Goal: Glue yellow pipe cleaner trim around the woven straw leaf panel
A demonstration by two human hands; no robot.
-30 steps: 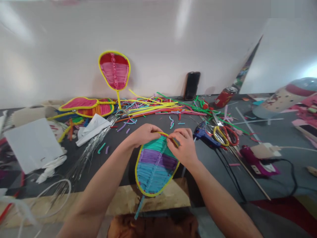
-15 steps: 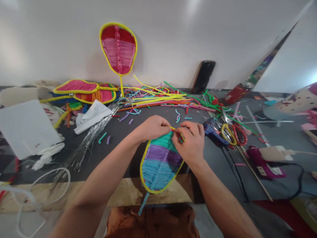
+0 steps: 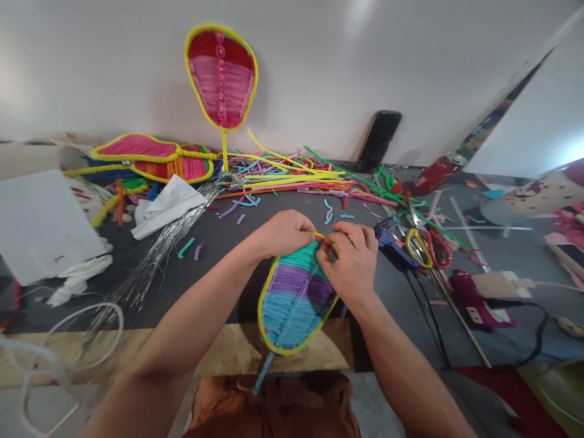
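Note:
A leaf-shaped pipe-cleaner piece (image 3: 292, 304) in blue, purple and green bands hangs over the table's front edge, rimmed in yellow, with a twisted blue stem at its lower end. At its top edge, my left hand (image 3: 289, 234) is closed, thumb and fingers pinching the yellow pipe cleaner (image 3: 316, 233) of the rim. My right hand (image 3: 349, 258) is closed just to the right, its fingertips on the same yellow pipe cleaner, whose loose end shows between the fingers. The right hand covers part of the green and purple bands.
Behind lies a heap of coloured pipe cleaners (image 3: 292, 176). A pink leaf piece (image 3: 221, 85) stands against the wall, near a phone (image 3: 378, 141). On the right are a blue glue gun (image 3: 395, 246), scissors (image 3: 429, 248) and a red can (image 3: 438, 173); metallic wires (image 3: 155, 267) lie left.
The view has shifted slightly. Both hands stay pinched at the top of the leaf piece, with only small finger movement along the yellow pipe cleaner.

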